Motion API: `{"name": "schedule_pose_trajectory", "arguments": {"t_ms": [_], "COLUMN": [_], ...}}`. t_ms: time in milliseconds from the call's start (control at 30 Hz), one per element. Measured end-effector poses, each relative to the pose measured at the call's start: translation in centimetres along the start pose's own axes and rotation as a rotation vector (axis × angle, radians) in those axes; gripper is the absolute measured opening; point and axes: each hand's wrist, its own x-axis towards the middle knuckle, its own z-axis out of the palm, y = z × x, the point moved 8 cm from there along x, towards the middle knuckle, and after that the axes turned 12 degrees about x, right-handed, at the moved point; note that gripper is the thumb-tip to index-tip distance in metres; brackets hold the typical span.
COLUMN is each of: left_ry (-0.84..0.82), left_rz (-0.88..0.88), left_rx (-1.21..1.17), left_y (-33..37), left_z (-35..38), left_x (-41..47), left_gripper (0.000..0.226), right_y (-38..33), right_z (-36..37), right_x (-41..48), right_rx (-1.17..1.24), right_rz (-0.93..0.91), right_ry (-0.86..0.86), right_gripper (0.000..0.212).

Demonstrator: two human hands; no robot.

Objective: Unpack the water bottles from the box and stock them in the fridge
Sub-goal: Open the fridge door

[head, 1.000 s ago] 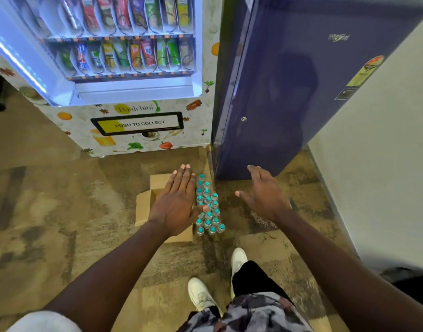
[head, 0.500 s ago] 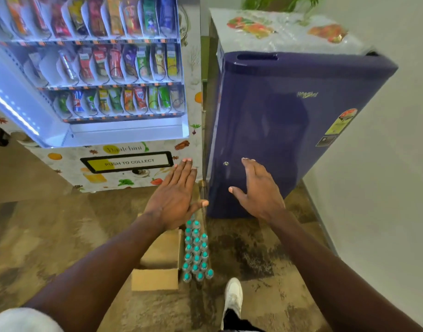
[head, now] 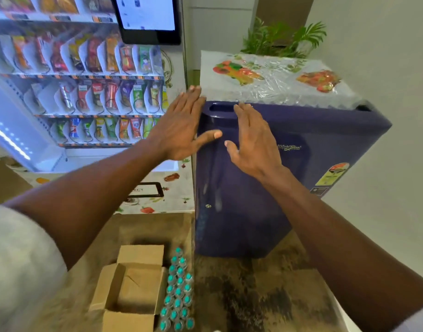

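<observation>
Water bottles (head: 178,293) stand on the floor just right of the box (head: 131,291), near the shut fridge (head: 253,200) — left hand (head: 179,125) and right hand (head: 253,144), flat and empty, hover at its top; the swinging door could topple them.

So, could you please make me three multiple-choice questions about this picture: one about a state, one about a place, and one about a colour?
1. The door of the fridge is:
A. wide open
B. closed
C. taken off

2. The water bottles stand:
A. on the floor beside the box
B. inside the box
C. on top of the fridge

3. Their caps are:
A. red
B. white
C. teal

Answers: 1 B, nothing of the fridge's inside shows; 2 A, they stand in a group on the floor next to the open box; 3 C, every visible cap is teal.
</observation>
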Motion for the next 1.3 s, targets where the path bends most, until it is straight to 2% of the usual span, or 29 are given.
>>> {"name": "schedule_pose_trajectory", "arguments": {"t_ms": [167, 333, 533, 900, 1067, 1200, 1300], "left_ry": [-0.014, -0.158, -0.113, -0.170, -0.193, -0.209, -0.242], "left_rz": [0.026, -0.011, -0.072, -0.069, -0.067, -0.069, -0.028], "left_rx": [-0.028, -0.271, -0.374, -0.291, -0.293, -0.352, -0.377], "left_y": [-1.0, -3.1, -4.0, -3.4, -3.1, -2.8, -2.4], "left_z": [0.1, 2.8, 3.5, 3.2, 3.1, 3.6, 4.0], "left_x": [5.5, 6.5, 6.4, 6.3, 5.8, 5.5, 5.3], "left_gripper": [0.109, 0.103, 0.085, 0.094, 0.095, 0.099, 0.114], "right_y": [0.6, 1.1, 0.6, -1.0, -2.0, -2.4, -2.5], "right_z": [1.9, 2.7, 2.8, 3.0, 2.3, 2.3, 2.1], "right_x": [2.6, 2.7, 2.2, 2.8, 1.8, -1.3, -2.3], "right_rx": [-0.087, -0.073, -0.097, -0.147, -0.116, -0.192, -0.194], "right_rz": [-0.035, -0.005, 0.049, 0.138, 0.164, 0.127, 0.117], "right_ry": [-0.056, -0.024, 0.040, 0.060, 0.131, 0.133, 0.100], "right_gripper": [0.084, 0.083, 0.082, 0.080, 0.073, 0.079, 0.087]}}
